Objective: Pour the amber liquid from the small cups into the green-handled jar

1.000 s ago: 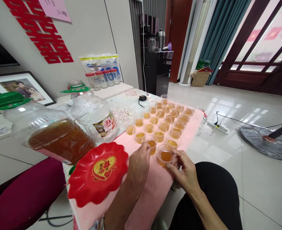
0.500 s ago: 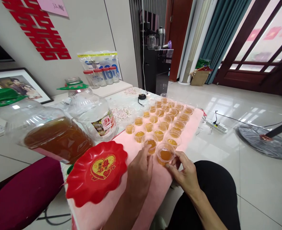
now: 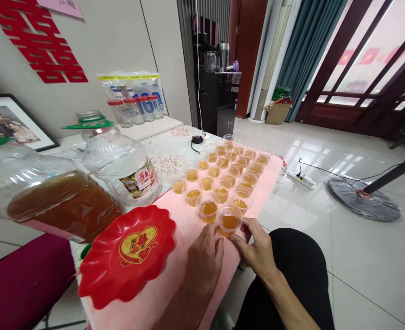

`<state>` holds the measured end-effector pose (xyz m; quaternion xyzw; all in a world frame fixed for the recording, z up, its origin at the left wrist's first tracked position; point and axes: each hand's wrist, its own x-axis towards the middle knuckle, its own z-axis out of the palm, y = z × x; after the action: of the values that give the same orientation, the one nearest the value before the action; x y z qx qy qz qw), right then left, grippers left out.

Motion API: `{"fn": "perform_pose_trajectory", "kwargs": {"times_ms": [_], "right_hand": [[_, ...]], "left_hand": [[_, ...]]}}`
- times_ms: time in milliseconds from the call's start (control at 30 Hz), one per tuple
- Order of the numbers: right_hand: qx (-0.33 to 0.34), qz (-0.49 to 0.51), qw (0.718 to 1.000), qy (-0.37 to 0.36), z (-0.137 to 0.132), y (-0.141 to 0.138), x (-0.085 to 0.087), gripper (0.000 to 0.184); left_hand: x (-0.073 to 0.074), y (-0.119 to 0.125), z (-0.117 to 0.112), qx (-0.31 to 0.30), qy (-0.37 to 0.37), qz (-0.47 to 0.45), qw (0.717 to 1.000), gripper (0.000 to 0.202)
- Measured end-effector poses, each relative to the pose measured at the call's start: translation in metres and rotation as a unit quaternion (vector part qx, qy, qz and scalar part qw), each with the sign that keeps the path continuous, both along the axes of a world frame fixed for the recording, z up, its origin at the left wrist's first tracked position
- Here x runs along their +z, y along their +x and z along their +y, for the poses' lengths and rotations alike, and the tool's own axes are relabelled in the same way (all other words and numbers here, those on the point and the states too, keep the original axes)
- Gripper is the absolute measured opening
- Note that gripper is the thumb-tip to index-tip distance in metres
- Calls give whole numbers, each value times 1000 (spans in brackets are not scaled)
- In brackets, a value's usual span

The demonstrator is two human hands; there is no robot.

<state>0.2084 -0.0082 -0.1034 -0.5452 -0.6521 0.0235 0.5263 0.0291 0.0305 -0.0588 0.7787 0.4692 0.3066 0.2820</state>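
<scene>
A clear plastic cup of amber drink (image 3: 229, 222) stands at the near end of rows of similar cups on a pink cloth (image 3: 175, 270). My right hand (image 3: 257, 245) grips this cup from the right, thumb in front and fingers curled round its side. My left hand (image 3: 204, 252) has its fingers bent, the fingertips against the cup's left side. Just beyond and left of it sits another filled cup (image 3: 208, 208), which neither hand touches. Several more filled cups (image 3: 221, 190) stretch toward the far edge of the table.
A red scalloped plate (image 3: 102, 270) lies left of my left hand. Behind it are a large tilted jug of brown liquid (image 3: 65, 201) and a clear jug (image 3: 102, 156). A power strip (image 3: 301, 179) and a round stand base (image 3: 363, 201) are on the floor at right.
My left fingers have moved from the neighbouring cup to the left side of the nearest cup. My right hand stays on that cup. The view has shifted slightly right.
</scene>
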Motion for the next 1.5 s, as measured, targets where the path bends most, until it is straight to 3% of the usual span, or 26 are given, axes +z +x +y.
{"fn": "perform_pose_trajectory", "kwargs": {"times_ms": [467, 833, 1000, 1100, 1233, 1367, 1500], "right_hand": [[-2, 1, 1000, 7, -4, 0, -5, 40], [-49, 1, 999, 5, -28, 5, -15, 38], [-56, -6, 998, 20, -48, -8, -5, 31], [-22, -19, 999, 28, -56, -27, 6, 24], [43, -38, 998, 33, -58, -61, 18, 17], [106, -54, 993, 10, -55, -84, 19, 14], [123, -71, 990, -15, -50, -90, 14, 17]], "left_hand": [[2, -11, -4, -21, -94, 31, 995, 39], [8, -56, -37, -33, -141, 37, 989, 41], [-8, -85, -54, -45, -121, -9, 992, 37], [-25, -93, -64, -48, -96, -43, 993, 37], [-43, -93, -73, 0, -73, -88, 993, 39], [-47, -93, -73, -20, -32, -67, 997, 41], [-47, -96, -68, -27, -2, -59, 998, 38]]}}
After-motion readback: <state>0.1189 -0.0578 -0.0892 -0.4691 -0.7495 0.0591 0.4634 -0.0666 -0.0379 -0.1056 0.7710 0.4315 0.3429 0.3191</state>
